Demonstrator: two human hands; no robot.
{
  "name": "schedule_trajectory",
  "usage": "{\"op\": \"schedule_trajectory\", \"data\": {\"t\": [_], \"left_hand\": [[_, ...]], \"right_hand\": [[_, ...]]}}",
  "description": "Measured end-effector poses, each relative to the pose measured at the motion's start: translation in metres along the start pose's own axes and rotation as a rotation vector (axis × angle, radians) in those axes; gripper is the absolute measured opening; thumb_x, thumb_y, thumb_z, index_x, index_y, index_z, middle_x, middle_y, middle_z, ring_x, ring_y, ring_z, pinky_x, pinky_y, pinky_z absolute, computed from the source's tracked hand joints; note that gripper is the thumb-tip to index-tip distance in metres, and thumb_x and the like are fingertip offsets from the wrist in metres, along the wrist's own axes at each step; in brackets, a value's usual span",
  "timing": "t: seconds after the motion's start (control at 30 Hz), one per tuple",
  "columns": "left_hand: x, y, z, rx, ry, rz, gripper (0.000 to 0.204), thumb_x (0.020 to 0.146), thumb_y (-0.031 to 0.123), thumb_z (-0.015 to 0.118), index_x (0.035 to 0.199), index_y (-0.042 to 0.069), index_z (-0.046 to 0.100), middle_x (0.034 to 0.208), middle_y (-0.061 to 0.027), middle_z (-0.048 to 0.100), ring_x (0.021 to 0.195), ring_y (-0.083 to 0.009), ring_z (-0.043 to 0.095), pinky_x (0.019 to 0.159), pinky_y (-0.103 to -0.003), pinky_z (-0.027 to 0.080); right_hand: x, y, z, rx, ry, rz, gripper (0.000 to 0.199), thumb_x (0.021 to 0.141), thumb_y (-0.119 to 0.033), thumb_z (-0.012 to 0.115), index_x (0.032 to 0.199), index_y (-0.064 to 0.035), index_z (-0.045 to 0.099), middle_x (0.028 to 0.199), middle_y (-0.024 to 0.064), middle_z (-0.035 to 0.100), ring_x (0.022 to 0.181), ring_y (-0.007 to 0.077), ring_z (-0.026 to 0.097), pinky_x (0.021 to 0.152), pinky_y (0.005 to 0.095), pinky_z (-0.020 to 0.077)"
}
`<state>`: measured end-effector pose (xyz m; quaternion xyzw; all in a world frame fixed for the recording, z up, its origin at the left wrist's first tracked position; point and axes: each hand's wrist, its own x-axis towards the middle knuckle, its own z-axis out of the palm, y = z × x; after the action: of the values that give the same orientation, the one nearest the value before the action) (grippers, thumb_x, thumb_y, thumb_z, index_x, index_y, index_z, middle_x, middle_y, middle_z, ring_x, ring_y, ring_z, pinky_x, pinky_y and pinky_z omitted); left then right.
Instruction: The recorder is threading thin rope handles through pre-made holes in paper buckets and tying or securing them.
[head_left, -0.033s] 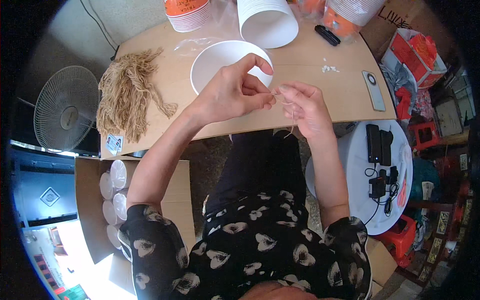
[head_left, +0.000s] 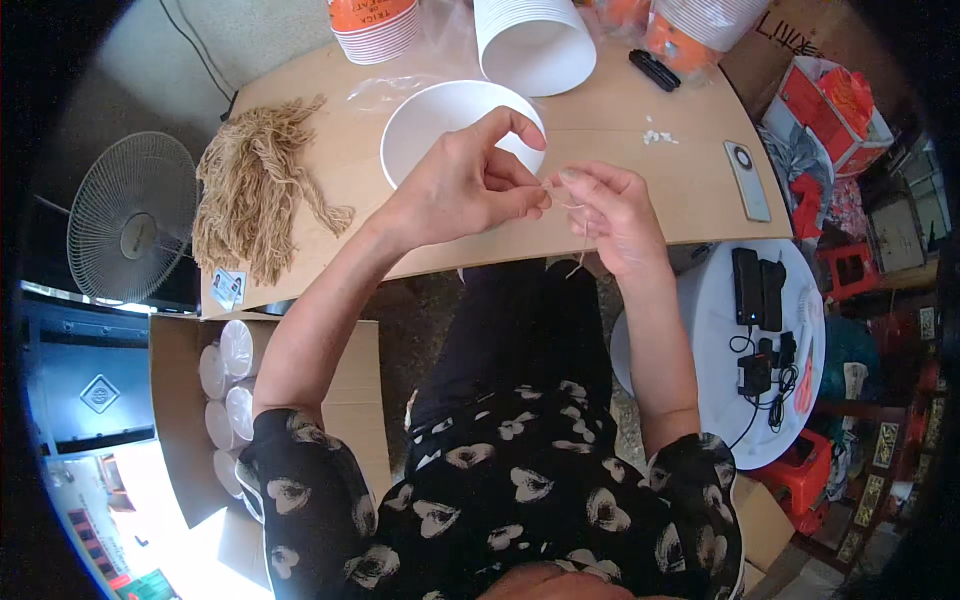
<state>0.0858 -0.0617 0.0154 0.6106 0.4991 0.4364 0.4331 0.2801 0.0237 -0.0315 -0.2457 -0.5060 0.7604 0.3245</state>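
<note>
My left hand (head_left: 465,185) and my right hand (head_left: 615,215) meet over the near edge of a cardboard tabletop (head_left: 650,200). Both pinch one thin tan string (head_left: 584,248) between thumb and fingers, and its loose end hangs down below my right hand. Just behind my left hand sits an empty white paper bowl (head_left: 420,130). A bundle of the same tan strings (head_left: 255,185) lies on the left part of the tabletop.
A stack of white cups (head_left: 530,40) lies on its side at the back, beside orange-and-white cups (head_left: 375,25). A grey remote (head_left: 748,180) lies at the right. A fan (head_left: 130,230) and a box of white cups (head_left: 225,390) stand left; a white round stool (head_left: 700,300) with black chargers stands right.
</note>
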Motion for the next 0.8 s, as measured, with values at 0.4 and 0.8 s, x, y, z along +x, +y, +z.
{"op": "schedule_trajectory", "data": {"t": [0.4,0.8], "left_hand": [[0.001,0.005,0.0,0.039,-0.025,0.002,0.037,0.086,-0.003,0.068,0.115,-0.001,0.046,0.083,-0.0148,0.073,0.082,-0.0162,0.072,0.078,-0.029,0.059],[0.0,0.005,0.0,0.069,-0.004,-0.011,0.037,0.085,-0.003,0.069,0.115,0.001,0.047,0.083,-0.0135,0.073,0.082,-0.0154,0.072,0.078,-0.029,0.059]], "right_hand": [[0.004,-0.01,-0.003,-0.27,-0.153,-0.156,0.016,0.092,-0.014,0.068,0.101,-0.001,0.069,0.082,0.0002,0.068,0.067,0.002,0.049,0.058,0.0186,0.0345],[-0.002,-0.01,0.0,-0.265,-0.174,-0.162,0.016,0.089,-0.011,0.07,0.102,-0.003,0.067,0.084,0.0003,0.069,0.067,-0.0004,0.052,0.055,0.0157,0.0308]]}}
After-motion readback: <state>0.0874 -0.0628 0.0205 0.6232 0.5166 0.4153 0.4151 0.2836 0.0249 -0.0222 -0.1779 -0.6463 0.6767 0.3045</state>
